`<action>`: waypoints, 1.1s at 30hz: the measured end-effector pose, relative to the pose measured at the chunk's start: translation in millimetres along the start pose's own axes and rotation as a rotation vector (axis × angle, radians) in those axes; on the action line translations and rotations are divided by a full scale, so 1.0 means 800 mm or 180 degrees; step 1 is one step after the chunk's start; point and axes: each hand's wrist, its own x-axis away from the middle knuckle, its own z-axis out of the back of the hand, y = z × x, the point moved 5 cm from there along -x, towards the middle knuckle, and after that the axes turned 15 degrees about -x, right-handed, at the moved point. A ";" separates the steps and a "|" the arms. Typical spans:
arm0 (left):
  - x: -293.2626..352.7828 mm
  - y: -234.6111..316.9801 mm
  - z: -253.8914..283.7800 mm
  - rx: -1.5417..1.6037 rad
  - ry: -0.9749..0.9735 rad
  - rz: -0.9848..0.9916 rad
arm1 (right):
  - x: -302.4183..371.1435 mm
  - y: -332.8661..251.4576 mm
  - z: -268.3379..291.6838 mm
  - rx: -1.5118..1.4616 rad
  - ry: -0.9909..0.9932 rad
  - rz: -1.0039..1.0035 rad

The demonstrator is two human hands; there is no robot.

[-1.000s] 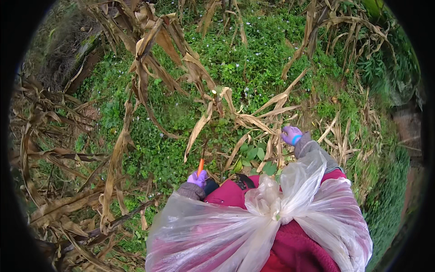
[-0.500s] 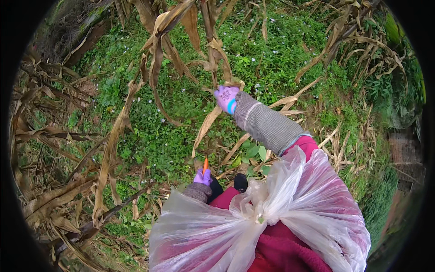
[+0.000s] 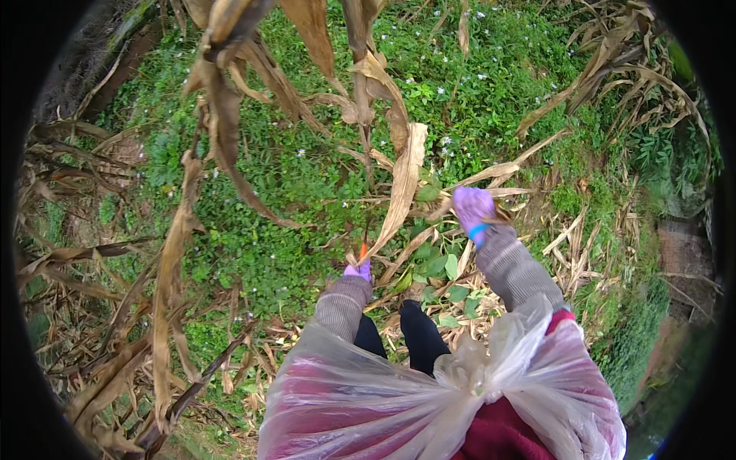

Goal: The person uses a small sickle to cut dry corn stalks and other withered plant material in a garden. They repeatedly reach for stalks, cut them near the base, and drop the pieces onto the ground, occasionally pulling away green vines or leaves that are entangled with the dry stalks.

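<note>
My left hand (image 3: pixel 359 269), in a purple glove, is closed around a slim orange-handled tool (image 3: pixel 363 250). Its thin dark end points away from me; a dry leaf partly covers it. My right hand (image 3: pixel 473 205), in a matching glove with a blue cuff, is closed beside pale dry leaf pieces; what lies inside its fingers is hidden. Between the hands a long dry corn leaf (image 3: pixel 405 180) hangs down from a brown corn stalk (image 3: pixel 359 84) ahead.
More withered corn stalks (image 3: pixel 172 291) stand close on the left, and others (image 3: pixel 606 69) lean at the far right. Low green plants with small pale flowers (image 3: pixel 261 184) cover the ground. A translucent plastic sheet (image 3: pixel 368 399) is knotted around my body.
My right hand has pulled away from the stalk, moving right and nearer to me. The left hand has shifted forward and right with the tool. The long dry leaf now hangs between them.
</note>
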 end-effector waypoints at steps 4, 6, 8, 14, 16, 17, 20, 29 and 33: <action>-0.147 -0.012 -0.073 0.0221 -0.0084 0.0487 | 0.056 0.068 0.003 -0.0072 0.0218 -0.0384; -0.177 0.010 -0.089 -0.0539 -0.0196 0.0326 | 0.093 0.117 -0.031 -0.0336 -0.0385 -0.1059; -0.194 0.022 -0.117 -0.0958 -0.0193 -0.0037 | 0.159 0.169 -0.099 -0.0469 -0.0253 -0.0842; -0.215 0.027 -0.164 -0.2003 0.0044 -0.0883 | 0.226 0.155 -0.199 -0.1074 -0.0830 -0.1575; -0.232 0.035 -0.171 -0.2611 -0.0155 -0.0782 | 0.232 0.146 -0.205 -0.1122 -0.0850 -0.1606; -0.241 0.043 -0.172 -0.2939 -0.0107 -0.0697 | 0.237 0.146 -0.216 -0.1209 -0.0800 -0.1551; -0.208 0.038 -0.187 -0.3385 -0.0280 -0.0500 | 0.273 0.124 -0.251 -0.1872 -0.0718 -0.1421; -0.188 0.081 -0.168 -0.3818 -0.0271 -0.0586 | 0.322 0.012 -0.273 -0.6419 -0.2332 -0.3824; -0.234 0.086 -0.182 -0.3993 -0.0250 -0.0749 | 0.327 0.081 -0.325 -0.5264 -0.2597 -0.3391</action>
